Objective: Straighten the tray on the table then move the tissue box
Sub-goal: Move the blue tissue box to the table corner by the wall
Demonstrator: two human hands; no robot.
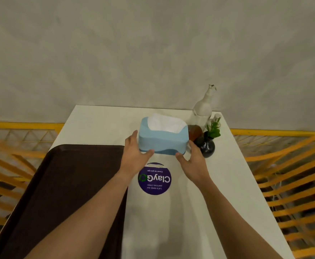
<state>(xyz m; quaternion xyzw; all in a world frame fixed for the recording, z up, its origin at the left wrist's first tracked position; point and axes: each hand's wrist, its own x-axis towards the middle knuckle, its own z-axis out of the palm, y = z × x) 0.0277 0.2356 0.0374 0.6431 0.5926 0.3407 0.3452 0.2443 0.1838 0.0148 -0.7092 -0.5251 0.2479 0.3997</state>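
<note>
Here the tissue box (163,137) sits between both hands, toward the far end of the white tabletop (199,202). The left hand (135,155) presses its left side, thumb on the near lower edge; the right hand (192,159) cups the right end, thumb near the bottom corner. The fingers of both hands are spread around the box, holding it. A dark brown tray (63,193) lies on the left, square with the tabletop edge. A round purple sticker (154,179) lies just in front of the box. A dark vase (207,145), a brown jar (195,131) and a white bottle (203,107) stand right of the box. Yellow railings (283,165) flank the tabletop; a grey wall (153,53) stands behind. Both forearms reach forward, bare.
</note>
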